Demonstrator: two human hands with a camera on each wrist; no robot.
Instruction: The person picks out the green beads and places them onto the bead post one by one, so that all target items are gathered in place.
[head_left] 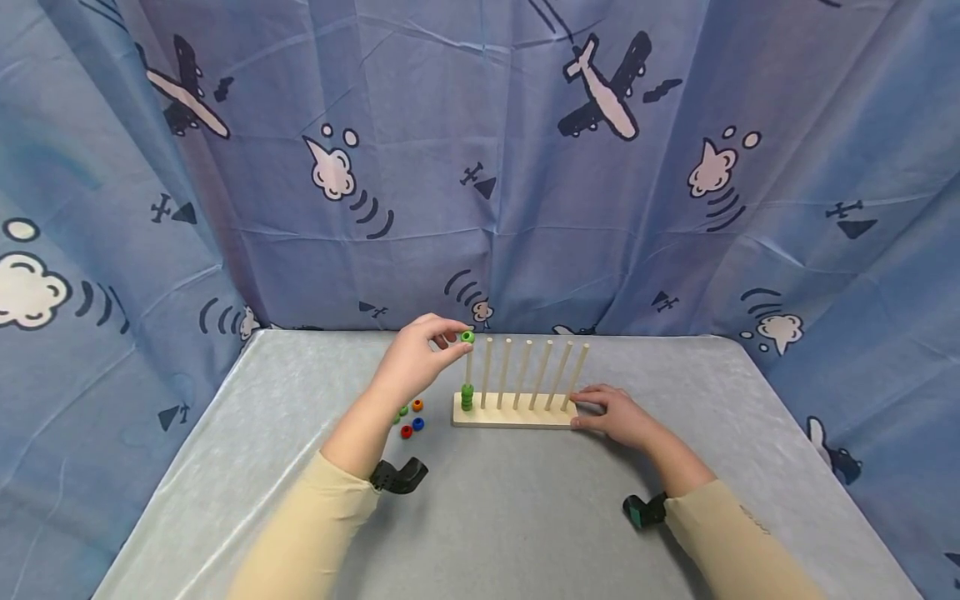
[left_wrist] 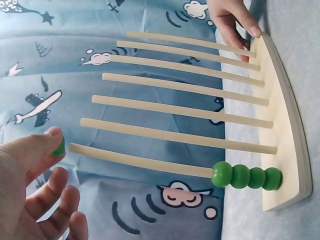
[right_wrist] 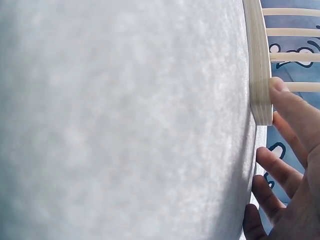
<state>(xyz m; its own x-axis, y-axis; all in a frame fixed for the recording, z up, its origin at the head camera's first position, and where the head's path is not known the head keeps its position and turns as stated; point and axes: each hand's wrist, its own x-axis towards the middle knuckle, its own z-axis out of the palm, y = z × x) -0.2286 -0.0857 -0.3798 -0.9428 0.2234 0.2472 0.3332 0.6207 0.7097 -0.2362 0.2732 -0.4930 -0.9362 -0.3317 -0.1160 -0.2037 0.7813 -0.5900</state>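
Mid-frame, our left grip [head_left: 415, 357] pinches a green bead [head_left: 468, 337] by the tip of the leftmost peg [head_left: 469, 367]; threading seems in hand, calling for straight lowering while our right grip [head_left: 621, 419] holds the base [head_left: 517, 416].

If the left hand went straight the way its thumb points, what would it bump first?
Probably the leftmost peg: in the left wrist view, its tip lies just past the green bead that the left hand pinches. Depth is hard to judge.
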